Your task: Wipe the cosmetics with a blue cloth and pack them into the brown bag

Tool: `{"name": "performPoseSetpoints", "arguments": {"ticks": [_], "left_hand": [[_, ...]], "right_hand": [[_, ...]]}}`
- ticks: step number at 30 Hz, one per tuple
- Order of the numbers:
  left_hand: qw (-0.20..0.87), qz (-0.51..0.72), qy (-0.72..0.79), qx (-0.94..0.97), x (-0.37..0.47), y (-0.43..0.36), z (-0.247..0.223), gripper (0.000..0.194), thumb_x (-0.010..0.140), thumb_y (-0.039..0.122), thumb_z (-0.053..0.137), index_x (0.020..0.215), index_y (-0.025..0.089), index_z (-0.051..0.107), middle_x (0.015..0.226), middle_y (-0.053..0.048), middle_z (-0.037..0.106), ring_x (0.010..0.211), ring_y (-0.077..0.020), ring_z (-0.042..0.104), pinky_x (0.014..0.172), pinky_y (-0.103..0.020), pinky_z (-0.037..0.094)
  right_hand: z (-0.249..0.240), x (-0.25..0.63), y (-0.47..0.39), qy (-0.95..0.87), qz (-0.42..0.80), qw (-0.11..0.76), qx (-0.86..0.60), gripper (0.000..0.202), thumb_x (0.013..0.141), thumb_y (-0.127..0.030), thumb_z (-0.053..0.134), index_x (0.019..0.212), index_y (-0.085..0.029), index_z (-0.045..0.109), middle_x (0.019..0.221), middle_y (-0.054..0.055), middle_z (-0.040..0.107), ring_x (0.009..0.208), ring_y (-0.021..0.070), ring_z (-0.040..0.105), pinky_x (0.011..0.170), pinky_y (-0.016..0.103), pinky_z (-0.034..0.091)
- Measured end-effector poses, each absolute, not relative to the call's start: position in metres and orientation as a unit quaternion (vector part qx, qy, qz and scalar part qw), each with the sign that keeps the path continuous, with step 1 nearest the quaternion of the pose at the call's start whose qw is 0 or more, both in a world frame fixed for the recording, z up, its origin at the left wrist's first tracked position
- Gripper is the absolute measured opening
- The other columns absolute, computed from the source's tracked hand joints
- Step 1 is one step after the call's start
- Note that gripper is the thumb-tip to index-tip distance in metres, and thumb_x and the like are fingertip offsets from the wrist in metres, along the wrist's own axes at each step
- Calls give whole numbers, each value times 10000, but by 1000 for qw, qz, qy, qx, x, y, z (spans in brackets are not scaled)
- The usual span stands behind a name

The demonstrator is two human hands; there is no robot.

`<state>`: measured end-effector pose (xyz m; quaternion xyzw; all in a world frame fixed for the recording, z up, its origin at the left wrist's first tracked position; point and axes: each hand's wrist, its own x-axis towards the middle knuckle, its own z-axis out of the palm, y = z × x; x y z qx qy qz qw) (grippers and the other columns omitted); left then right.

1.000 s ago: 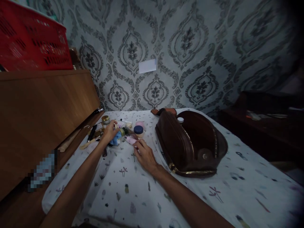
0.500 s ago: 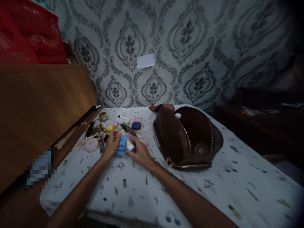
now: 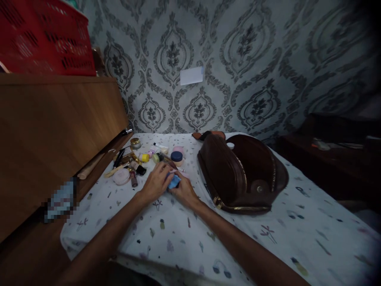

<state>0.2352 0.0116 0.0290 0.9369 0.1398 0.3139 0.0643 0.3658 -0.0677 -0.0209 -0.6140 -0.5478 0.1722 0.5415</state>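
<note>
My left hand [image 3: 155,182] and my right hand [image 3: 183,191] meet over the white patterned cover, both closed around a crumpled blue cloth [image 3: 174,182]. Most of the cloth is covered by my fingers, and whatever it wraps is hidden. Just beyond my hands lie loose cosmetics: a jar with a dark blue lid [image 3: 176,157], a yellow-capped tube [image 3: 144,157], and a round pale pink compact [image 3: 122,176]. A small dark tube [image 3: 133,179] rests left of my left hand. To the right of my right hand stands an open brown leather bag [image 3: 220,171].
A wooden cabinet [image 3: 59,119] borders the left side, with a red plastic basket [image 3: 65,47] on top. Behind is a patterned wall with a white card [image 3: 191,76] on it. A gold-lidded jar [image 3: 135,143] sits at the back left, and a white cap [image 3: 230,145] is by the bag.
My left hand has come over the blue cloth, closer to my right hand. The pale tube with a white cap seen in the cloth is now hidden. The view has shifted slightly left.
</note>
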Motion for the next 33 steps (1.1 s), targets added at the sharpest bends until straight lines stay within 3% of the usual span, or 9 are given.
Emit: {"name": "performPoseSetpoints", "arguments": {"ticks": [3, 7, 13, 16, 23, 28, 33], "left_hand": [[42, 289, 113, 950, 245, 15, 14, 245, 1009, 254, 353, 1067, 171, 575, 1056, -97, 609, 1034, -239, 531, 948, -412, 458], [12, 283, 203, 937, 242, 29, 1, 238, 1007, 273, 375, 1101, 175, 571, 1075, -91, 616, 1051, -245, 539, 926, -406, 463], [-43, 251, 370, 893, 228, 45, 3, 385, 975, 474, 435, 1191, 182, 562, 1175, -162, 579, 1093, -324, 568, 816, -407, 499], [0, 213, 410, 887, 225, 49, 3, 401, 973, 506, 424, 1238, 226, 538, 1148, -136, 602, 965, -290, 646, 737, -363, 510], [149, 374, 321, 857, 216, 56, 0, 182, 952, 319, 531, 1108, 227, 519, 1089, -60, 608, 1027, -222, 606, 912, -363, 491], [147, 440, 264, 846, 217, 41, 10, 172, 940, 293, 558, 1094, 225, 521, 1077, -64, 571, 1055, -225, 574, 937, -383, 485], [73, 363, 112, 922, 227, 24, 6, 230, 980, 284, 475, 1175, 187, 552, 1141, -117, 582, 1092, -250, 552, 961, -413, 473]], "right_hand": [[-23, 367, -68, -547, 170, 542, -615, 395, 605, -204, 641, 999, -169, 626, 812, -10, 657, 715, 169, 569, 670, 263, 464], [-28, 369, -65, -545, 183, 545, -611, 306, 649, -275, 662, 937, -177, 629, 721, -35, 625, 632, 140, 527, 594, 238, 447], [-33, 369, -65, -532, 204, 557, -604, 261, 699, -352, 677, 889, -181, 622, 749, -7, 653, 650, 154, 568, 579, 246, 473], [-31, 369, -67, -506, 216, 577, -604, 277, 693, -348, 690, 910, -187, 628, 786, 3, 670, 668, 163, 595, 608, 266, 506], [-31, 369, -67, -470, 283, 629, -551, 389, 689, -332, 706, 1035, -180, 617, 988, 67, 693, 847, 214, 663, 754, 336, 554], [-37, 374, -66, -497, 247, 631, -543, 409, 746, -362, 711, 1111, -190, 647, 1091, 101, 691, 953, 235, 655, 866, 391, 532], [-36, 376, -68, -512, 219, 630, -541, 428, 749, -349, 703, 1149, -210, 640, 1128, 90, 690, 939, 226, 656, 840, 362, 530]]}}
